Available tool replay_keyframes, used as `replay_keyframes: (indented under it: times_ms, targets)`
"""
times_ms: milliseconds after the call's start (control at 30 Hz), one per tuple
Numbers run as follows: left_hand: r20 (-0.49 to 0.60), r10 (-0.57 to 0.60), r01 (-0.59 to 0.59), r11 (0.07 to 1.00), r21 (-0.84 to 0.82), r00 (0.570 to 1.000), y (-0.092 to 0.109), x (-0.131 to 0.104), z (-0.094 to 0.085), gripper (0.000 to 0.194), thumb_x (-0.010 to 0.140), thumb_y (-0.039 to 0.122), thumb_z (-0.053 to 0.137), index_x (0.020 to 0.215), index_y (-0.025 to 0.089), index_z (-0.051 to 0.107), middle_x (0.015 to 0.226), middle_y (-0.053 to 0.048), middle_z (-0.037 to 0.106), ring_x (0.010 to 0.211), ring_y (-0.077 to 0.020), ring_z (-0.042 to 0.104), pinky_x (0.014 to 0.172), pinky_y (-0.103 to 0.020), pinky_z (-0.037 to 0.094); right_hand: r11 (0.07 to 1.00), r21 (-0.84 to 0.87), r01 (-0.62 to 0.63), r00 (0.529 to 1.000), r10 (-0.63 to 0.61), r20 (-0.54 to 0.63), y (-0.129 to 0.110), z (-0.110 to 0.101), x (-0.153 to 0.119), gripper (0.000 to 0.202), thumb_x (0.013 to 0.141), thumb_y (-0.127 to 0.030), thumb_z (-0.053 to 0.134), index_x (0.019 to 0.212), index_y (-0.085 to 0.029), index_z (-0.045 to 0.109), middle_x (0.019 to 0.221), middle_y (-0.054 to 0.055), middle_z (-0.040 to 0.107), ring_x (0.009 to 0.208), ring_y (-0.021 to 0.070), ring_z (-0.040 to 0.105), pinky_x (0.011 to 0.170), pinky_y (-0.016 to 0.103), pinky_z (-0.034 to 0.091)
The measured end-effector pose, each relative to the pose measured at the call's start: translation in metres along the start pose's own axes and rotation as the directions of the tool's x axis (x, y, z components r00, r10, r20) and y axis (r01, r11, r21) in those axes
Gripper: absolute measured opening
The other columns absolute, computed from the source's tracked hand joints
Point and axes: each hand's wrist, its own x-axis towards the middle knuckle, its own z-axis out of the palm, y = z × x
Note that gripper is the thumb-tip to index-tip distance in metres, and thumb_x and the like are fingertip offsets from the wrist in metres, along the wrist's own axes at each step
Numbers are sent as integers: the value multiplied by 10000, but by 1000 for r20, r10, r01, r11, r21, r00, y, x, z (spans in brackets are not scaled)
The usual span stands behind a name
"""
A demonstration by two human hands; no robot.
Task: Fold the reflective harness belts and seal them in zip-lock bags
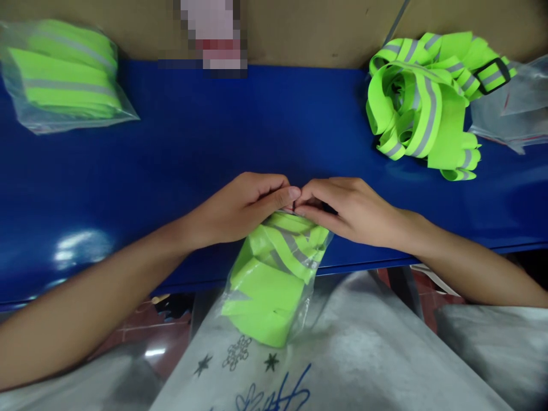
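Note:
A clear plastic bag with folded neon-yellow reflective straps (pixel 274 279) hangs over the table's front edge, against the grey shirt. My left hand (pixel 252 208) pinches the bag's top edge, thumb laid along it. Close beside it, fingertips nearly touching, my right hand (pixel 342 208) pinches the same top edge. The bag's opening is mostly hidden under my fingers. A loose tangle of neon straps (pixel 428 103) with black buckles lies at the back right. At the back left sits another clear bag filled with folded neon straps (pixel 68 74).
The blue table (pixel 240 125) has its front edge just below my wrists. Clear plastic bags (pixel 514 111) lie at the far right. A tan panel (pixel 308 34) stands along the back. A blurred-out patch covers part of the top.

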Motion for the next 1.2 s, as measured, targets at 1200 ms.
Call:
replay_keyframes:
  times_ms: [1200]
  targets:
    - [-137,6,-28,987,-161,991,5,-7,6,346,915,462,647,762,159,714,659,19,640,596,-83,521,532,-175,381,971,233,-59,997,46,64,5,-26,-9,267,1045,-353,565,1075,-151,738,917,27,760,760,94,664,675,193,454]
